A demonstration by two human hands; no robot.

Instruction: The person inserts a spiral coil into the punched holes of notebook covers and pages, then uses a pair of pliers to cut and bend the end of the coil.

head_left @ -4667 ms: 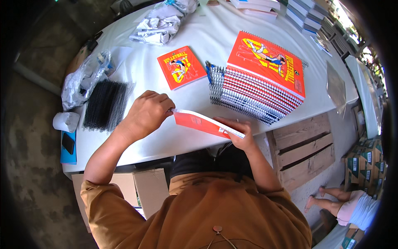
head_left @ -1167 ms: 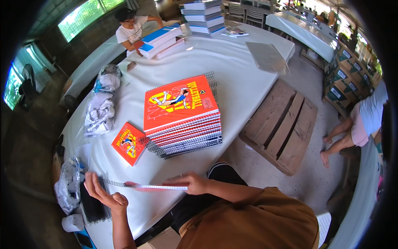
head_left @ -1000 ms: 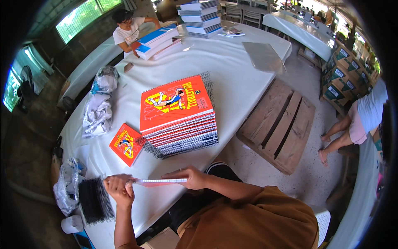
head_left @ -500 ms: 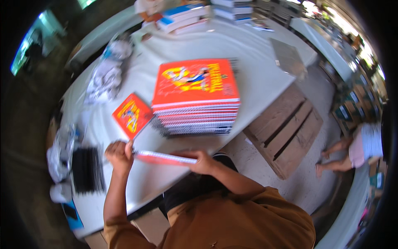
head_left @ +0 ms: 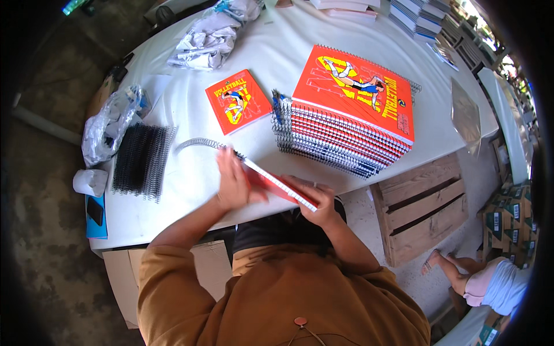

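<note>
Table (head_left: 190, 105), white-sheeted, bears notebooks (head_left: 353, 104); wooden pallet (head_left: 428, 203) beside; cartons (head_left: 511, 222) beyond.

The notebook (head_left: 269, 184) is red, the coil (head_left: 202, 140) grey.

The left hand (head_left: 232, 185) is blurred (grip unclear), and a far book stack (head_left: 414, 24) cropped above.

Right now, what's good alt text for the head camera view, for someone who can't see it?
The right hand grips a thin red book at a white table; a spiral coil arches from the book's end, beside the blurred left hand. Beyond are a single red notebook and a stack of red spiral notebooks; black coils lie at left.
</note>
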